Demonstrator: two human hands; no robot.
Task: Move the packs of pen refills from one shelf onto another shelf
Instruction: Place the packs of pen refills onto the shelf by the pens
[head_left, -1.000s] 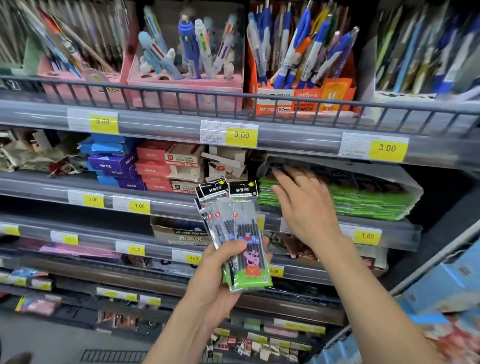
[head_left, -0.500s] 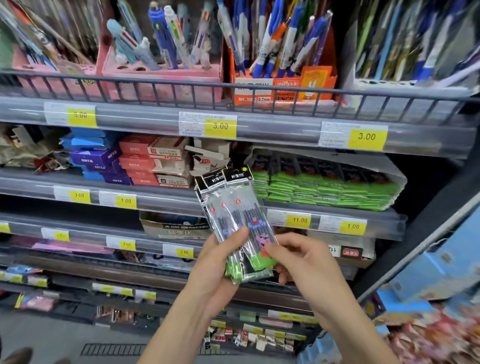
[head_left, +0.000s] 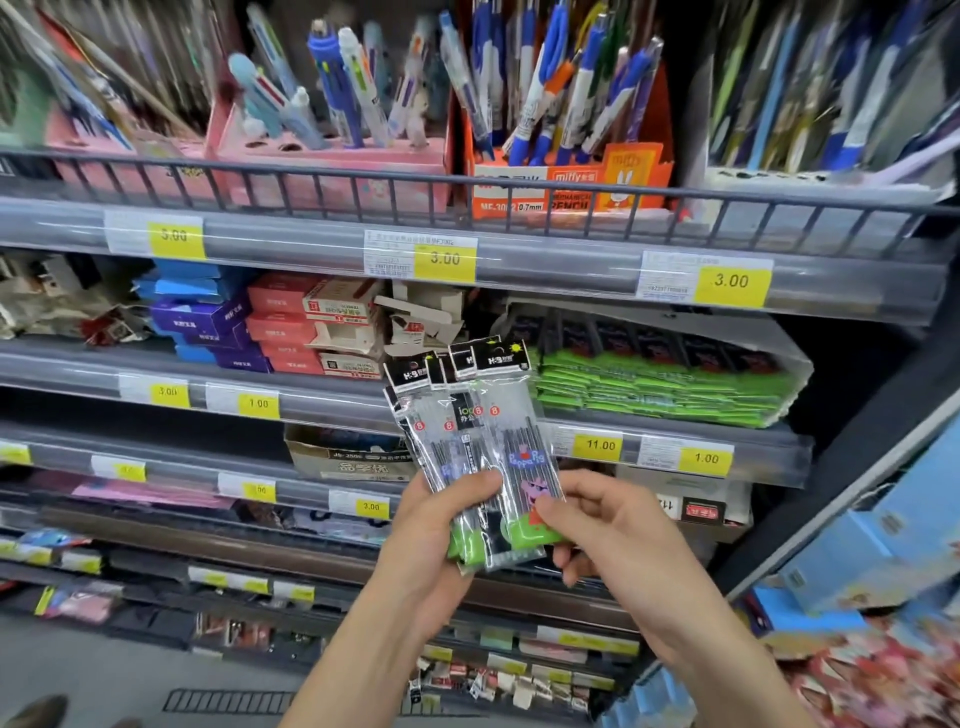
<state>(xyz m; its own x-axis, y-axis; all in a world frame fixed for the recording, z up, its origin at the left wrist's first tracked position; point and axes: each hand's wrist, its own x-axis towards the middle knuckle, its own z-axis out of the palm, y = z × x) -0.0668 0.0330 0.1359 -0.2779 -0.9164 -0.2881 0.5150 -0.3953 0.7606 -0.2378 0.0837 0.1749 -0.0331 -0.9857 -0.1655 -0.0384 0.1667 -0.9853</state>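
Left hand (head_left: 431, 540) and right hand (head_left: 613, 530) are together gripping the fanned refill packs (head_left: 478, 457), apparently four; loosely stacked, one could slip out.

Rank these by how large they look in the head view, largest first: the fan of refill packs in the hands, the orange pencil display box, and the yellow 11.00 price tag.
1 and 2. Fan of refill packs and orange pencil display box: look alike in area, and the packs are nearer the camera, so unranked.
3. Yellow 11.00 price tag, clearly smallest.
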